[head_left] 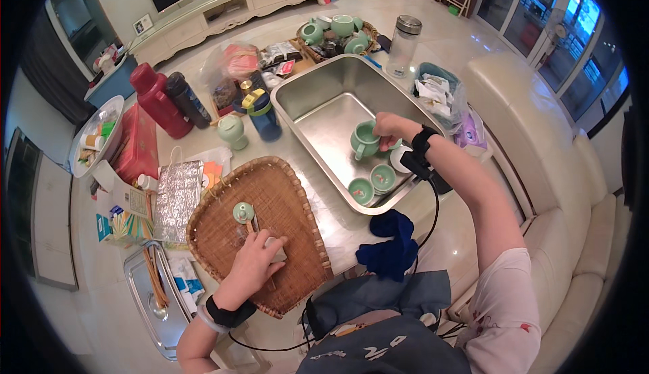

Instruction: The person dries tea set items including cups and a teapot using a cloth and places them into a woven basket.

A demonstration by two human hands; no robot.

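My right hand point(392, 130) is closed on a celadon-green teapot point(364, 140) with no lid on it, inside the large steel basin point(316, 93). Below the teapot, two small green cups point(361, 191) stand in the basin's near corner, beside a white round piece point(400, 160) partly covered by my wrist. My left hand point(254, 266) is over the woven wicker tray point(301, 239), its fingers bent round a small pale object point(276, 248) whose kind is hidden. A green teapot lid point(243, 212) lies just beyond it on the tray, next to a thin light-coloured stick.
A green jar point(232, 132), a blue bottle with yellow lid point(261, 115) and a red thermos point(159, 100) stand left of the basin. A glass jar point(403, 46) and a basket of green teaware point(341, 30) are behind. A dark blue cloth point(390, 244) lies by the near edge.
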